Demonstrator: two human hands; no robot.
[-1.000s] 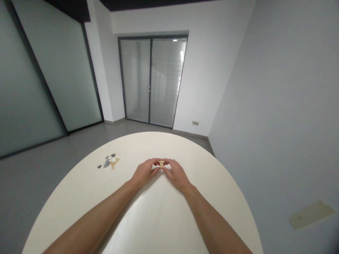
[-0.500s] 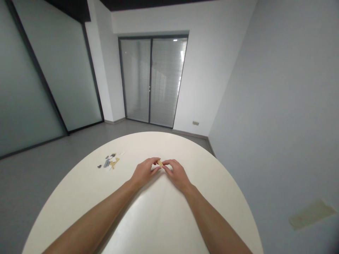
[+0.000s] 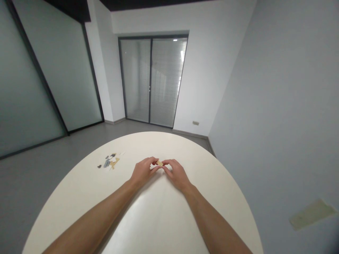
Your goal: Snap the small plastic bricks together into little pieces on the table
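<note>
Between my two hands, near the middle of the white round table (image 3: 159, 218), is a small tan piece (image 3: 159, 163), too small to name more exactly. The fingers and thumb of my left hand (image 3: 143, 171) pinch it from the left. My right hand (image 3: 177, 173) grips its right end between thumb and fingertips. Part of the piece is hidden behind the fingers. Left of my hands lies a loose group of small flat pieces: tan ones (image 3: 113, 163), grey ones (image 3: 107, 163), dark ones (image 3: 113, 155) and some white bits.
One dark piece (image 3: 99, 166) lies a little apart at the group's left. Beyond the table's far edge stand a glass door with blinds (image 3: 164, 81) and frosted panels (image 3: 58, 63). A grey wall (image 3: 286, 106) rises close on the right.
My left hand has shifted very slightly left, and more of the tan piece shows between the fingers. My right hand and the loose pieces stay in place.
</note>
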